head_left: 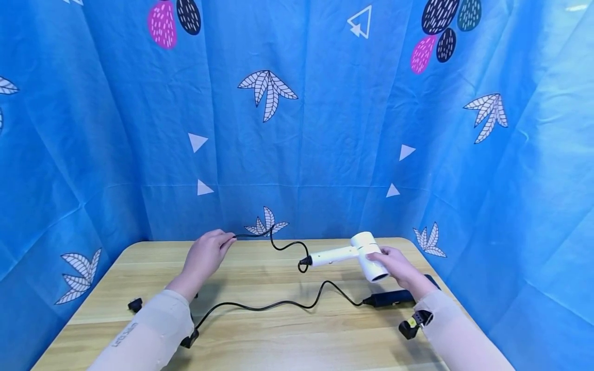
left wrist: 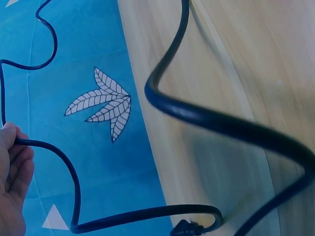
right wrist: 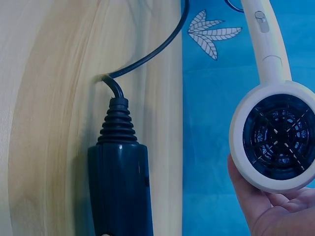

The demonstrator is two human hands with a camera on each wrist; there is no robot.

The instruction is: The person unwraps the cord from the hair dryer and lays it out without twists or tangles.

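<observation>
A white hair dryer (head_left: 341, 255) is held above the table's far right by my right hand (head_left: 399, 265), which grips it round the barrel. In the right wrist view the dryer's round dark grille (right wrist: 279, 136) faces the camera, with fingers of the right hand (right wrist: 261, 211) under its rim. From the handle's end runs a thin black cord (head_left: 287, 246). My left hand (head_left: 207, 253) pinches this cord between thumb and fingers at the far left. The left wrist view shows the cord (left wrist: 74, 182) hanging from the left hand (left wrist: 15, 182) in loose bends.
On the wooden table (head_left: 278, 340) lies a black appliance with a thick handle (head_left: 392, 299), partly hidden below my right forearm. Its own black cord (head_left: 260, 308) crosses the table leftward. A small black plug-like piece (head_left: 135, 305) shows at left. A blue patterned curtain (head_left: 325, 154) surrounds the table.
</observation>
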